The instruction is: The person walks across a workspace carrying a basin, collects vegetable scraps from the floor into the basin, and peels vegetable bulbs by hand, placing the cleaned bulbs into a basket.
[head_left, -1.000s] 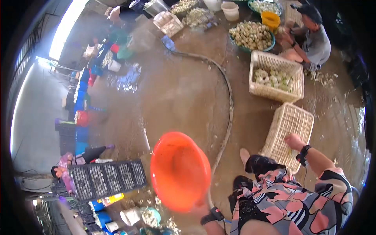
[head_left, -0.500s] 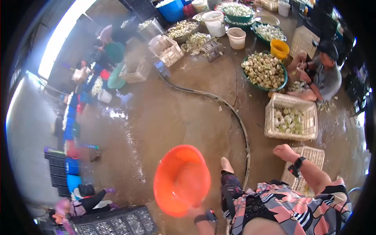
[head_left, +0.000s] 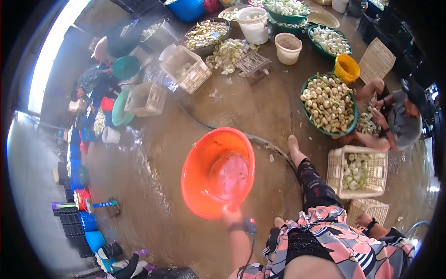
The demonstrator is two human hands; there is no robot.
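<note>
The orange basin (head_left: 217, 173) is gripped at its rim by the left hand (head_left: 232, 215), tilted over the wet floor (head_left: 272, 188). The right hand (head_left: 365, 221) is seen near a crate (head_left: 374, 209); whether anything is clasped there cannot be told.

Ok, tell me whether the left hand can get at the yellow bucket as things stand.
Probably not: the left hand is busy gripping the orange basin, and the yellow bucket looks out of reach, beyond the green basin heaped with bulbs.
</note>
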